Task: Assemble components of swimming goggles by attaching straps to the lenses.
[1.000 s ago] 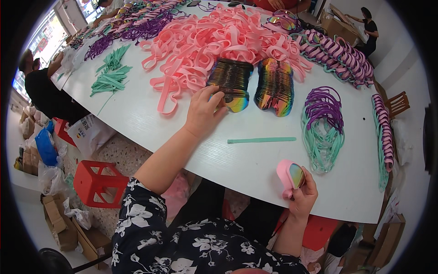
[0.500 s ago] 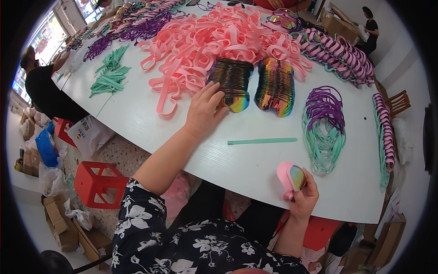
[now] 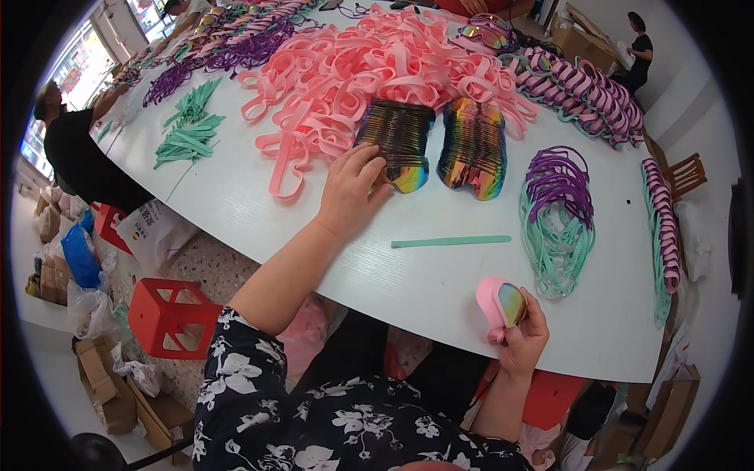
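Note:
My left hand [image 3: 352, 192] rests on the table beside the left stack of dark, rainbow-mirrored goggle lenses [image 3: 397, 141]. Its fingertips touch the stack's lower left edge, with the fingers stretched and slightly bent and the thumb apart. A second lens stack [image 3: 473, 145] lies just to the right. Near the table's front edge my right hand [image 3: 525, 341] is closed on a pink goggle frame [image 3: 491, 302] with a rainbow lens in it. Between the hands lies one flat mint-green strap [image 3: 452, 242].
A big heap of pink goggle frames [image 3: 353, 67] covers the table's far middle. Purple and mint straps [image 3: 559, 224] lie bundled at right, beyond them a row of finished goggles [image 3: 664, 228]. Mint straps [image 3: 188, 137] lie at left. A red stool [image 3: 169, 318] stands on the floor.

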`<state>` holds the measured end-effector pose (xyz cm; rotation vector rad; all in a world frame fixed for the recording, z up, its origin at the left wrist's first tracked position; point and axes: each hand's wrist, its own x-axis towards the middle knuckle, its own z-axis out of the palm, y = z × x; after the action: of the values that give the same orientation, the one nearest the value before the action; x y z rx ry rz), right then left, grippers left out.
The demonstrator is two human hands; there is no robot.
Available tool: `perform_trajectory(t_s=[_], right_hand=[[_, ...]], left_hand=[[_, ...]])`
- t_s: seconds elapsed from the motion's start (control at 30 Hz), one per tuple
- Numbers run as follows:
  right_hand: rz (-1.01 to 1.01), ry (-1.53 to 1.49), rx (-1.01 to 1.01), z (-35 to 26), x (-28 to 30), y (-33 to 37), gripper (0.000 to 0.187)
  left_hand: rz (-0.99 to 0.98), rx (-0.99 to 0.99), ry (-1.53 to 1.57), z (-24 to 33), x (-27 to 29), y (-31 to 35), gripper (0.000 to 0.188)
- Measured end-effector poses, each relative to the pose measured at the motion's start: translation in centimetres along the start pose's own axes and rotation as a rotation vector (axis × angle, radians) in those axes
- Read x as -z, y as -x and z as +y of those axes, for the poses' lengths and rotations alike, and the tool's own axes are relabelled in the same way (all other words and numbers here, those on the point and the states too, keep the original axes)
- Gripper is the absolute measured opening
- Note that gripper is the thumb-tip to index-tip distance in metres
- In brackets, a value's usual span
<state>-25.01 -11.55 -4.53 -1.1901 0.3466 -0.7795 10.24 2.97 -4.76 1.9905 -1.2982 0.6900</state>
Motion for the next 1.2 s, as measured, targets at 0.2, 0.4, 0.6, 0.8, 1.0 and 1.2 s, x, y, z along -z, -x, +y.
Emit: perform_trajectory(t_s=[0.2, 0.4, 0.6, 0.8, 1.0, 1.2], right_hand=[[0.029, -0.009, -0.003, 0.1, 0.0, 0.0, 0.054], [0.015, -0.004, -0.007, -0.1, -0.1, -0.1, 0.052], [0.009, 0.007, 0.014, -0.1, -0.2, -0.2, 0.05], [0.005, 0.029, 0.064, 0.7, 0.6, -0.1, 0.05], [-0.008, -0.026, 0.021, 0.8, 0.9, 0.0, 0.05], [-0.025, -0.094, 0.047, 0.4, 0.1, -0.1, 0.049]], left_hand=[[0.003, -0.002, 0.019, 0.5, 0.5, -0.4, 0.049], [-0.076, 0.102, 0.114, 1.0, 1.3, -1.2, 0.052], [-0.295, 0.045, 0.048, -0.3, 2.1, -2.1, 0.056], [-0.323, 0.071, -0.161, 2.4, 1.7, -2.2, 0.046], [-0.117, 0.027, -0.327, 2.3, -1.2, -1.5, 0.027], [-0.112, -0.065, -0.293, 1.9, 0.5, -1.9, 0.024]])
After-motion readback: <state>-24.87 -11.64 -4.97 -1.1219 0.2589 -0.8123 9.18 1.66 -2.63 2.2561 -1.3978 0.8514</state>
